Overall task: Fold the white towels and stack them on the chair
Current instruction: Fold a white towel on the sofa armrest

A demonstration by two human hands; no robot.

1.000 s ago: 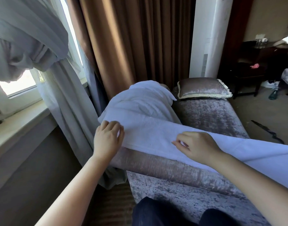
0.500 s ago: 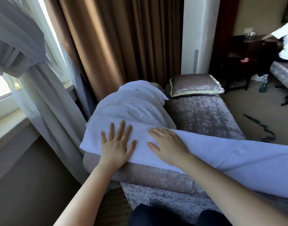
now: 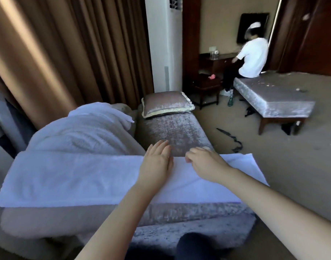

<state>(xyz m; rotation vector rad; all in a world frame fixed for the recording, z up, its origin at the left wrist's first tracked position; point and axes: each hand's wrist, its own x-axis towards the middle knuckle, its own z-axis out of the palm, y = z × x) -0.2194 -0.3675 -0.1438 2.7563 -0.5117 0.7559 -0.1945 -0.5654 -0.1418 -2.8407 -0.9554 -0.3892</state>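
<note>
At far left, a loose heap of white towels (image 3: 80, 128) rests on the chair (image 3: 172, 132), against its left side. Nearer, one white towel (image 3: 67, 177) lies as a long flat band across the chair's near padded edge. Its surface is smooth, its long edges run roughly parallel, and its right end projects past the chair's right side. The step in hand appears to be smoothing this band before a crosswise fold. The left hand (image 3: 157, 162) lies flat on the towel right of its middle, fingers straight and together, fingertips reaching past the far edge; it holds nothing. The right hand (image 3: 206, 164) sits just beside it at the far edge, fingers loosely bent; whether they pinch the cloth cannot be told. The next move probably calls for taking hold of one end and carrying it over to the other, corners matched, while one palm pins the centre. No folded stack is visible on the chair, so the task is judged to be at an early stage.
</note>
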